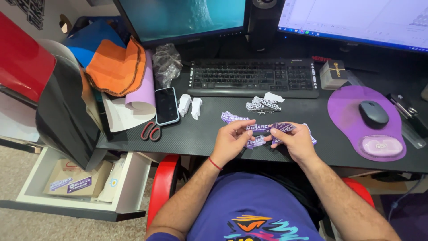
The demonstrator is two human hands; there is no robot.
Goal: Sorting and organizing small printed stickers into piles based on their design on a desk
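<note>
Both hands meet at the desk's near edge [187,143]: the left hand [229,143] and right hand [296,142] pinch one purple sticker [263,128] between fingertips, held flat above loose stickers [263,105] piled near the far keyboard [253,76].

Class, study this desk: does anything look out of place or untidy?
Yes. The drawer at lower left hangs open, and scissors lie right at the desk's front edge. Both hands pinch purple stickers.

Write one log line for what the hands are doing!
left hand: pinching purple sticker | right hand: holding same sticker | desk: more stickers
</note>
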